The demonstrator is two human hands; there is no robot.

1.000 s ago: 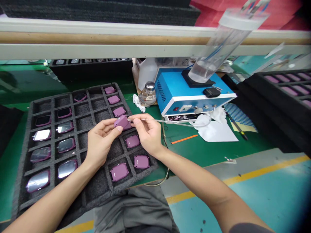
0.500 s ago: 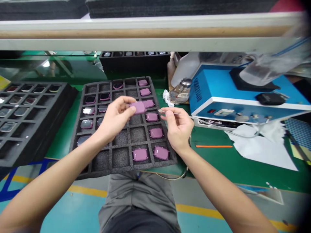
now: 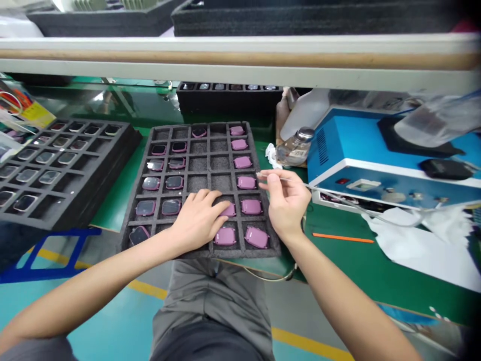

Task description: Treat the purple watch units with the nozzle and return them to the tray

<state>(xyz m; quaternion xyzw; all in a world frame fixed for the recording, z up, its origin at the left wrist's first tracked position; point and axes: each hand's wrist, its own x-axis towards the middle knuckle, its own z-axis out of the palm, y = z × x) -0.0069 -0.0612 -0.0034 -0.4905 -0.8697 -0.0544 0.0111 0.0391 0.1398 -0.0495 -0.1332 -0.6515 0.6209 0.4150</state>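
Observation:
My left hand (image 3: 200, 219) lies over the lower middle of a dark foam tray (image 3: 276, 245), with its thumb and fingers around a purple watch case (image 3: 229, 209) in a compartment. Purple cases fill the tray's right column, and another one (image 3: 225, 236) sits just below my left hand. Cases with dark glass faces (image 3: 171, 206) stand in the left columns. At the tray's right edge, my right hand (image 3: 287, 198) pinches a thin clear tube (image 3: 265, 175), its tip pointing left above the edge.
A second foam tray (image 3: 88, 173) of watch faces lies left. On the right are a blue machine (image 3: 338, 145), a glass bottle (image 3: 296, 146), an orange strip (image 3: 343, 238) and white paper (image 3: 424, 255). A shelf edge (image 3: 225, 70) crosses above the bench.
My left hand has brought the purple case down from mid-air into a lower tray compartment. My right hand still holds the tube. The view has shifted, bringing more of the left side into sight.

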